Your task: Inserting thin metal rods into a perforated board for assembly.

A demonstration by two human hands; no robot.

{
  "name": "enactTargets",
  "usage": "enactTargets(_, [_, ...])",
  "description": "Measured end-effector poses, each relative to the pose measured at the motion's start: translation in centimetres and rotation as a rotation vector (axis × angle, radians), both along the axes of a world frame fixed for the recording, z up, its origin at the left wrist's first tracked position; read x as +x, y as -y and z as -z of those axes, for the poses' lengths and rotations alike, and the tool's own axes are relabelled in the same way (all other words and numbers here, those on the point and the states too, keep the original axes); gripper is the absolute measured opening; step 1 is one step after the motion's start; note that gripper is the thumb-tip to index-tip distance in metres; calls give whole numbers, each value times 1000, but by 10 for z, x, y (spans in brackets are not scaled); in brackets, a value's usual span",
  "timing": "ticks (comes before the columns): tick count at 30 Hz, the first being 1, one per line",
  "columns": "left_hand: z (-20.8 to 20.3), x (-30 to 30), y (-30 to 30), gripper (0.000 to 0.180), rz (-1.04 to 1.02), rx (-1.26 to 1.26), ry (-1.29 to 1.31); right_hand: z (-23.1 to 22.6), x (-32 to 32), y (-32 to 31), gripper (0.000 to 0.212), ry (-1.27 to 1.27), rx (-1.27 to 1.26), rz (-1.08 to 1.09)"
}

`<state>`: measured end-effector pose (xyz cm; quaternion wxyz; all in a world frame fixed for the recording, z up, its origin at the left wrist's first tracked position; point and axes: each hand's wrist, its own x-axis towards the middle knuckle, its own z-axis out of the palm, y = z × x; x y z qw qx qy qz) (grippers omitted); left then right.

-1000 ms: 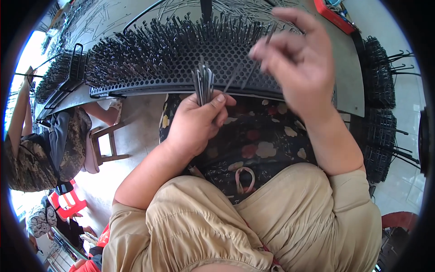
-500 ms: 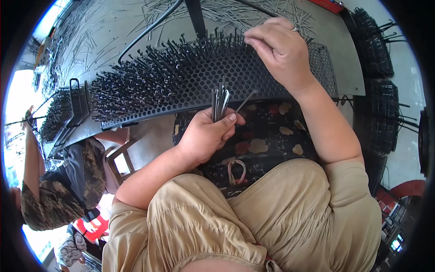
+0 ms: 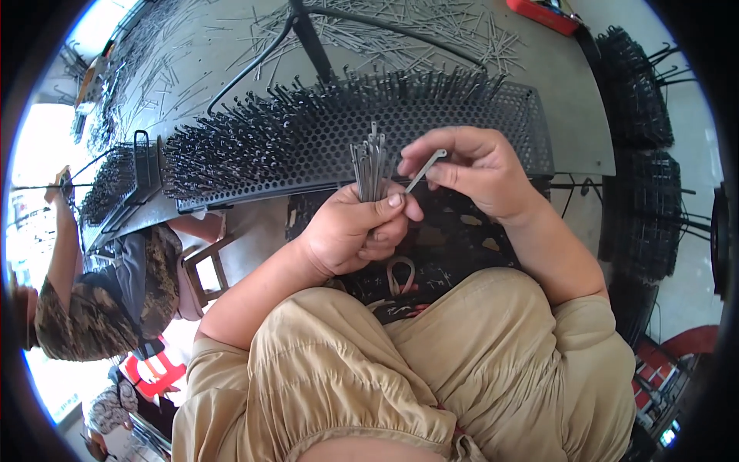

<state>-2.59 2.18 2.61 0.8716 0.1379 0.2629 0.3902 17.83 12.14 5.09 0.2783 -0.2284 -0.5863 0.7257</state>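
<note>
My left hand [image 3: 350, 229] is closed around an upright bundle of thin metal rods [image 3: 369, 165] with flattened, eyed ends. One single rod [image 3: 426, 171] slants out to the right from between its thumb and forefinger. Around the upper part of that rod is my right hand [image 3: 481, 171], thumb close beside it and curled fingers apart from it. Beyond both hands lies a long black perforated rack [image 3: 339, 146], its round holes filled with many upright dark rods [image 3: 239, 142] on the left and along the far edge.
Loose rods [image 3: 400, 38] lie scattered on the grey table [image 3: 570, 100] behind the rack. A black metal frame [image 3: 309, 42] rises over the rack. Bundled black racks [image 3: 643, 208] hang at the right. At the left another person [image 3: 92, 323] sits near a second filled rack [image 3: 115, 181].
My right hand has come down from the rack's far edge to the slanting rod at my left hand. The left hand still holds the bundle. The view has shifted slightly.
</note>
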Motion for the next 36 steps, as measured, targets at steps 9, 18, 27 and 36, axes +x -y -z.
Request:
enactTargets(9, [-23,94,-22,25,-21,-11,-15,-2,87,-30,15,-157,-81,-98])
enactTargets(18, [-50,161,-42,24,-184,45,-371,-9,134,-63,13,-122,-9,-47])
enactTargets(27, [-54,201,-30,18,-451,-124,-451,0,141,-67,10,-159,-108,-84])
enactTargets(36, [-33,157,10,21,-429,-98,-619,-1,111,-39,8,-85,17,-34])
